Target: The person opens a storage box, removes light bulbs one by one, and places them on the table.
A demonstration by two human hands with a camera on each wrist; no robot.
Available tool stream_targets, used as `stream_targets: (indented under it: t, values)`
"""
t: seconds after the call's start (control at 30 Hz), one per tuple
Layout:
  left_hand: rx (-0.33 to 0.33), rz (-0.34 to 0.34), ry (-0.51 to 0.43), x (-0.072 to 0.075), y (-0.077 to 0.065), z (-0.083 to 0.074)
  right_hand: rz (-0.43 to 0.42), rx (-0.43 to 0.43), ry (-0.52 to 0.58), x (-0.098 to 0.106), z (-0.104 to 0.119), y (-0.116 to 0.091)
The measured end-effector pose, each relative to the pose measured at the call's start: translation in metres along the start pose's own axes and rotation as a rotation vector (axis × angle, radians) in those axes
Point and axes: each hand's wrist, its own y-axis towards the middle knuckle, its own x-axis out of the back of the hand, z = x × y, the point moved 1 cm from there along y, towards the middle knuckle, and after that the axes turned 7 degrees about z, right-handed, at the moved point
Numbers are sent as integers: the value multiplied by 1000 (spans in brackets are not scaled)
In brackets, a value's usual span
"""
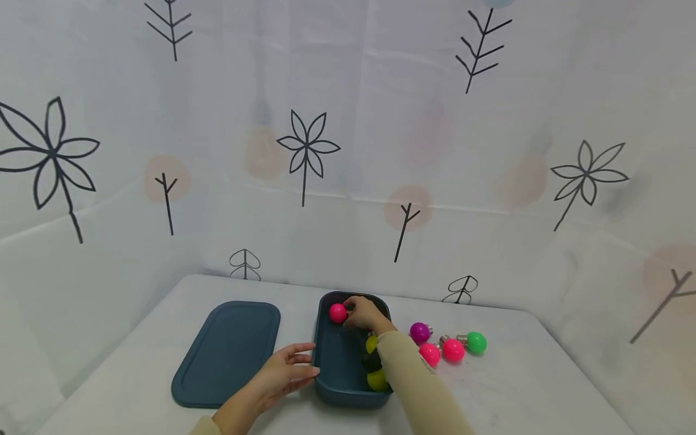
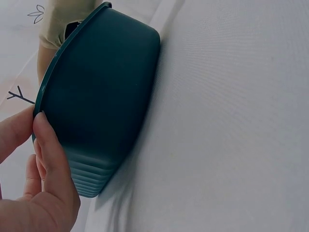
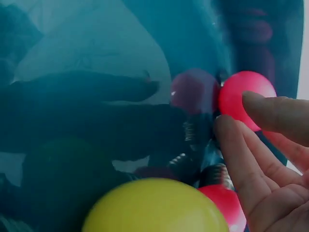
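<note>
Nearest, the left hand (image 1: 283, 376) sits at about eight o'clock on the dark box (image 1: 353, 399), its fingers mostly straight and their tips touching the rim (image 2: 45, 83), without a closed grip. Inside the box, along its right wall, lie a yellow bulb (image 1: 377, 381), at five o'clock, and a second yellow bulb (image 1: 371, 344) beyond it. Out at nine o'clock the lid (image 1: 228, 353) lies flat on the white worktop (image 1: 516, 386); at three o'clock are two loose pink bulbs (image 1: 454, 350), a green bulb (image 1: 476, 343) and a purple bulb (image 1: 420, 333). Farther off, the right hand (image 1: 365, 315) reaches inside the box, thumb and fingers at the lone pink bulb (image 1: 338, 313) near its eleven o'clock corner; whether they pinch it I cannot tell. That bulb lies at nine o'clock from the right hand, clearly the nearer one; its long axis seems to run nine to three, base toward those fingers, which mostly hide it. Behind hangs a patterned cloth (image 1: 348, 241).
</note>
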Motion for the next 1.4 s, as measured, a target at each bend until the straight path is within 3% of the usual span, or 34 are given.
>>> stream_targets:
  t: [0.2, 0.33, 0.6, 0.8, 1.03, 1.4]
  values:
    - [2, 5, 7, 0, 2, 1, 26, -10, 11, -3, 1, -1]
    - [5, 1, 9, 0, 2, 1, 88, -8, -26, -5, 2, -2]
    - [23, -9, 10, -2, 1, -1, 206, 14, 2, -9, 9, -4]
    - [30, -18, 6, -3, -3, -3, 269, 32, 95, -6, 17, -15]
    - [29, -27, 15, -1, -4, -3, 280, 116, 165, 2, 22, -24]
    - [14, -10, 13, 0, -2, -2, 264, 190, 151, 12, 25, -46]
